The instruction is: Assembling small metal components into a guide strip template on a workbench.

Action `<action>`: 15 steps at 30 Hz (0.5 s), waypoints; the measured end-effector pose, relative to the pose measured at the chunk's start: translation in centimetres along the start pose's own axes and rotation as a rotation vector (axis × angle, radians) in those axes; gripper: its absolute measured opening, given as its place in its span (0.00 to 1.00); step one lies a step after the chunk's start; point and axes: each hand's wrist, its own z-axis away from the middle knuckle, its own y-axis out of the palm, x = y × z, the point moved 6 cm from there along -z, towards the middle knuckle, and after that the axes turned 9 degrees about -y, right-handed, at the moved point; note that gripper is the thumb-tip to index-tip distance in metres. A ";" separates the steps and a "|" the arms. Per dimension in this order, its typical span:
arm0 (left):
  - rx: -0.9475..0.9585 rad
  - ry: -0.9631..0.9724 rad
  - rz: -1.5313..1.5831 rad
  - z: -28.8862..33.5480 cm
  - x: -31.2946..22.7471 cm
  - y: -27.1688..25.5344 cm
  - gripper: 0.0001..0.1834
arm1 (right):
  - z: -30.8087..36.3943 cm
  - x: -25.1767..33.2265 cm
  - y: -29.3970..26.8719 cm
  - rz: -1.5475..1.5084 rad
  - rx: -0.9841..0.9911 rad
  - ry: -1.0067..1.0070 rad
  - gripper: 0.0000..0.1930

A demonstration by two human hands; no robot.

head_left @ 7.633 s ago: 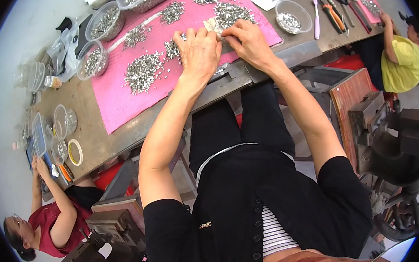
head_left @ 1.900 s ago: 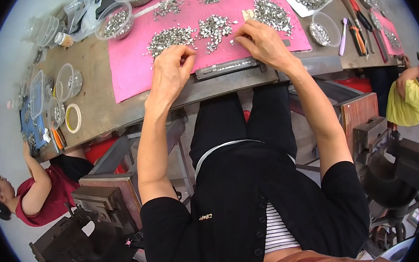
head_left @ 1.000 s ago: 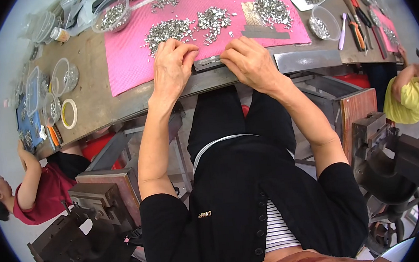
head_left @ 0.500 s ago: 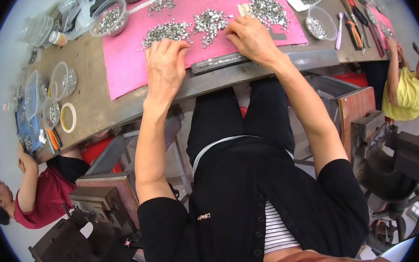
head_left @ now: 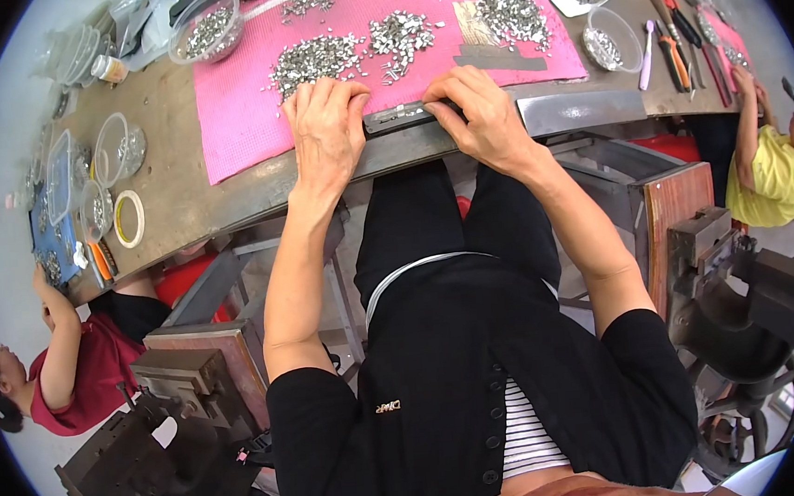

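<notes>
Head view: with right fingers (head_left: 442, 92) and left fingers (head_left: 344, 91) curled, cannot tell any grasp; dark bar (head_left: 393, 118) apparently part-loaded, silvery piles (head_left: 315, 60) remaining.

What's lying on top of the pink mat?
Heaps of small silvery metal pieces, a tan piece and flat gray strips. The left hand and right hand hide whatever lies behind them.

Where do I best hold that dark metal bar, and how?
The dark metal bar is probably best taken by its ends, from left and right: it lies long and narrow along the bench edge, with shiny pieces on top.
</notes>
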 end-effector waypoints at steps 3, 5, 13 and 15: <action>-0.003 -0.048 0.045 0.3 0.2 0.2 0.05 | 0.2 0.1 0.1 0.017 -0.019 -0.022 0.07; -0.005 -0.083 0.071 0.5 0.3 0.3 0.06 | 0.3 0.3 0.1 0.024 -0.034 -0.032 0.07; 0.085 -0.330 0.426 1.1 -1.3 0.2 0.04 | -0.2 0.8 -0.6 0.075 0.066 -0.171 0.04; 0.079 -0.256 0.424 1.4 -2.1 0.7 0.03 | -1.0 -0.8 -0.3 0.034 0.156 -0.080 0.04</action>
